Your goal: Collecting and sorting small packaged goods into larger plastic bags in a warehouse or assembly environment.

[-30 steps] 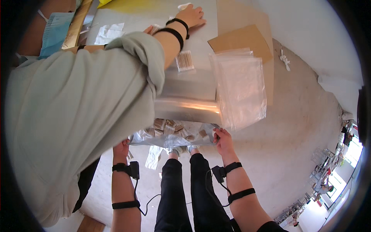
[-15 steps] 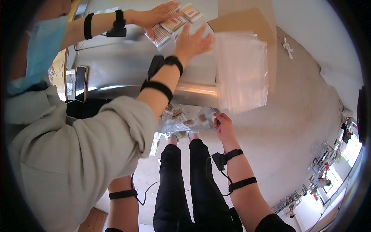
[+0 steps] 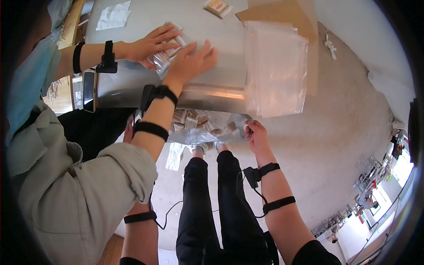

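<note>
A large clear plastic bag (image 3: 196,134) hangs below the near edge of the metal table, with several small packets of thin sticks (image 3: 190,120) inside. My right hand (image 3: 256,134) pinches the bag's right rim, fingers closed. At the bag's left end, my left hand (image 3: 128,131) shows only in part behind a co-worker's forearm; its visible fingers look closed at the rim. On the table above the bag, the co-worker's hands (image 3: 194,63) hold clear-wrapped stick packets (image 3: 164,57) together.
One more packet (image 3: 217,7) lies at the table's far side. Flat clear bags (image 3: 276,70) overhang the table's near right edge, over brown cardboard (image 3: 269,11). A phone (image 3: 89,91) lies at the left. The co-worker's sleeve (image 3: 101,176) fills the lower left.
The co-worker's hands have drawn packets toward the near left, leaving one behind. My right hand stays at the bag's rim. Part of my left hand has come into view.
</note>
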Demonstrator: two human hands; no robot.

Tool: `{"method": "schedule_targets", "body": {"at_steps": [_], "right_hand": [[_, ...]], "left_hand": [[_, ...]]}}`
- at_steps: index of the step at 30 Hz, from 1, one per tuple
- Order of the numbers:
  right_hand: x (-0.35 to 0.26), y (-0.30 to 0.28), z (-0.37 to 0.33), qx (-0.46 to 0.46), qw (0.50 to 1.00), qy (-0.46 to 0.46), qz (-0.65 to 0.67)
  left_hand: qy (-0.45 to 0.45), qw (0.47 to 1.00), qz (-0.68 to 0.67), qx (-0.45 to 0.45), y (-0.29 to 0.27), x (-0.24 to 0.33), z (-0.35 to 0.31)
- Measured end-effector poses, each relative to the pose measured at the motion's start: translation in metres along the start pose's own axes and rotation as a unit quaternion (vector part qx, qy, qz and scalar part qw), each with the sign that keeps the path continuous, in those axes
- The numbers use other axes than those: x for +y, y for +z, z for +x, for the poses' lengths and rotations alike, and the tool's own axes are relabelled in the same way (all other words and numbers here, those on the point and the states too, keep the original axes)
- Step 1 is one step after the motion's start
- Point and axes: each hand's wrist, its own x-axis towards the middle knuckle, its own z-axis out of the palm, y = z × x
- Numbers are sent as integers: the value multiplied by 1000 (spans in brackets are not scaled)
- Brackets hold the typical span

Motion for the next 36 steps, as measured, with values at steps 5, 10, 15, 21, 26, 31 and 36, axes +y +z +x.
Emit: {"method": "schedule_targets", "body": {"at_steps": [5,10,15,21,26,31,36], "right_hand": [[-5,-22,-1,8,1000,7,-3],[6,-11,-1,-2,1000,16,7],[-3,-20,-1,-4,1000,3,-8],[-1,-23,0,-1,1000,11,-10],[-1,-28,0,-2,1000,4,-16],[2,-20,-3,4,1000,10,-28],[4,-28,-6,12,999,17,-35]], "left_hand": [[-131,816,-551,-112,16,-37,98],[-88,812,-552,-168,39,-18,114],[10,903,-378,-202,-68,-21,56],[-29,848,-529,4,-103,-44,-64],[-309,653,-683,-108,-134,-38,-102],[-539,369,-726,-214,-172,-42,-161],[-699,28,-658,-278,-204,-44,-223]]}}
